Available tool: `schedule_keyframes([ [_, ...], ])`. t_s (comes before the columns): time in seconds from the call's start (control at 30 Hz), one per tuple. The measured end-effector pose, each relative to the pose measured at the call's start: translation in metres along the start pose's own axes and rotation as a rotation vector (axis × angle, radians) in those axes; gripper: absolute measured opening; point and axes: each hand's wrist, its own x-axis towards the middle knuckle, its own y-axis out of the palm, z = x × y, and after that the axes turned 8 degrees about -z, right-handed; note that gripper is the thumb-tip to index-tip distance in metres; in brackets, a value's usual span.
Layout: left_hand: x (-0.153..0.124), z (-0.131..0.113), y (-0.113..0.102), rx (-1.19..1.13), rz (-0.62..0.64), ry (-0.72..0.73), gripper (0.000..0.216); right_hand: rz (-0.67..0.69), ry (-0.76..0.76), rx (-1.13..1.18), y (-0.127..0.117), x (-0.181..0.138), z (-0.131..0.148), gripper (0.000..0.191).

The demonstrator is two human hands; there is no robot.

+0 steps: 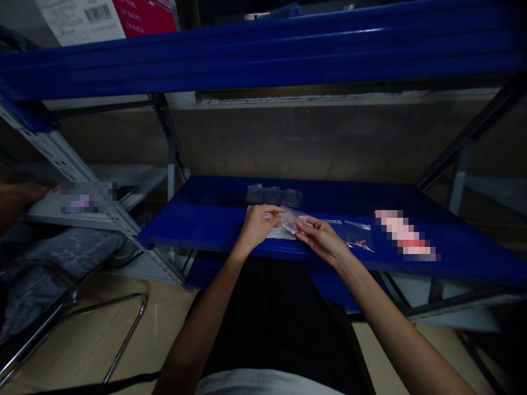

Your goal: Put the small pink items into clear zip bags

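Note:
Between my two hands is a small clear plastic bag (289, 220), held just above the blue shelf. My left hand (260, 224) pinches its left side with thumb and fingers. On its right side, my right hand (319, 235) grips the bag, fingers closed. Under the hands lies a white sheet or pad (284, 234), partly covered. Behind them several clear bags (274, 196) lie in a row and look flat. Right of my right hand rests another clear bag (359, 236) with small pinkish pieces inside; one more is partly hidden beside it.
The blue shelf (206, 219) carries a pixelated pink and red item (405, 235) at right. A blue beam (263, 55) crosses above, with a red and white box (107, 19) on top. A metal post (69, 159) stands at left. Beyond it shows another person's arm (20, 195).

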Motion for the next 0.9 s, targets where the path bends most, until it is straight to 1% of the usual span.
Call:
schedule_keyframes([
  [0.1,0.000,0.004,0.000,0.068,-0.039,-0.044,0.027,-0.038,-0.066,-0.080,-0.005,0.005,0.000,0.033],
  [0.17,0.002,0.010,0.000,0.033,-0.040,-0.072,0.025,-0.068,-0.126,-0.152,-0.007,0.010,0.004,0.035],
  [0.23,0.004,0.017,-0.002,-0.034,-0.034,-0.114,0.019,-0.062,-0.202,-0.265,-0.008,0.017,0.012,0.033],
  [0.3,0.007,0.024,-0.007,-0.059,-0.041,-0.136,0.018,0.001,-0.288,-0.441,-0.007,0.024,0.026,0.028],
  [0.33,0.009,0.028,-0.011,-0.040,-0.051,-0.123,0.021,0.046,-0.336,-0.554,-0.006,0.027,0.035,0.024],
  [0.4,0.013,0.036,-0.018,0.049,-0.075,-0.053,0.031,0.123,-0.449,-0.809,0.000,0.032,0.052,0.015],
  [0.47,0.015,0.043,-0.022,0.165,-0.071,0.022,0.037,0.213,-0.583,-1.070,0.008,0.037,0.066,0.006],
  [0.57,0.015,0.053,-0.019,0.305,-0.002,0.078,0.030,0.372,-0.748,-1.320,0.022,0.043,0.076,0.013],
  [0.67,0.010,0.060,-0.009,0.389,0.038,0.134,0.023,0.474,-0.835,-1.434,0.031,0.046,0.075,0.023],
  [0.77,0.006,0.062,0.000,0.464,0.008,0.183,0.018,0.469,-0.843,-1.432,0.033,0.049,0.070,0.028],
  [0.9,0.002,0.061,0.004,0.574,-0.029,0.205,0.014,0.478,-0.858,-1.410,0.031,0.053,0.068,0.025],
])
